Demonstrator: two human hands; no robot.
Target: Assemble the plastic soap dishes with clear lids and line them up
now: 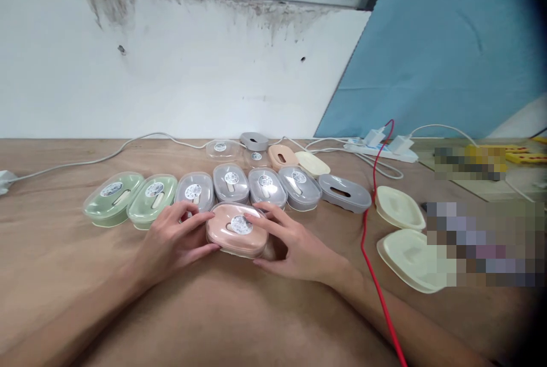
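Observation:
A pink oval box (222, 225) with a clear lid and a round printed sticker is between my hands, low over the table and slightly tilted. My left hand (175, 236) grips its left end, thumb low and fingers above. On the right end, my right hand (297, 239) has its fingers on the lid and its thumb near the lower edge. Right behind it stand several grey boxes (231, 191) with clear lids and stickers. To their left are two green lidded boxes, one nearer (149, 210) and one farther left (106, 211).
A slotted grey piece (356, 199) ends the row. Behind lie a slotted peach piece (290, 153) and clear lids (213, 153). Cream trays (395, 204) sit at right. A red cable (365, 241) crosses the table from a white power strip (405, 153); the wall (192, 70) stands behind.

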